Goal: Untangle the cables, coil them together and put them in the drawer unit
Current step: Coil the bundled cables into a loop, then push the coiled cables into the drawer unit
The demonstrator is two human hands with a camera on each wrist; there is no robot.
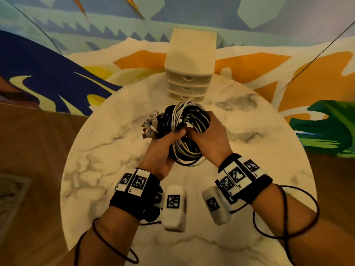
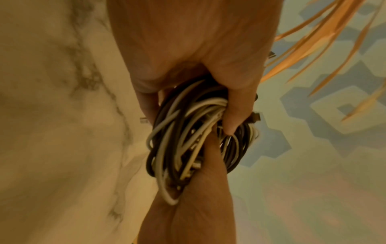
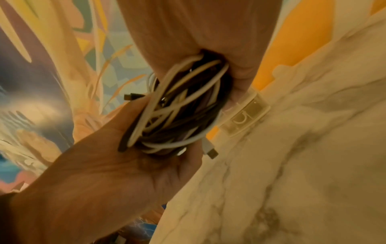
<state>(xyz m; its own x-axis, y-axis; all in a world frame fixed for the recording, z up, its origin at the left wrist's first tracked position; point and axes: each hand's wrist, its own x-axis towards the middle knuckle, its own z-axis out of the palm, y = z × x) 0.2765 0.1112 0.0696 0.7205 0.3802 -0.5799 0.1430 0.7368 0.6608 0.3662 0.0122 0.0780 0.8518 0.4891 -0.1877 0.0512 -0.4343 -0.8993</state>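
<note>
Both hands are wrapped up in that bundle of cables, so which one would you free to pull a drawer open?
Probably the right hand. It holds the coil on the side nearer the drawer unit, whose drawers are all closed, while the left hand cradles the coil from beneath and could carry it alone.

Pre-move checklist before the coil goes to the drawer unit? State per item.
1. Cable coil gathered in one bundle: ok.
2. Left hand grips coil: ok.
3. Right hand grips coil: ok.
4. Plug ends tucked in: not ok, they stick out on the left.
5. A drawer open on the drawer unit: not ok, all three look shut.
6. Coil fits drawer: cannot tell.
</note>
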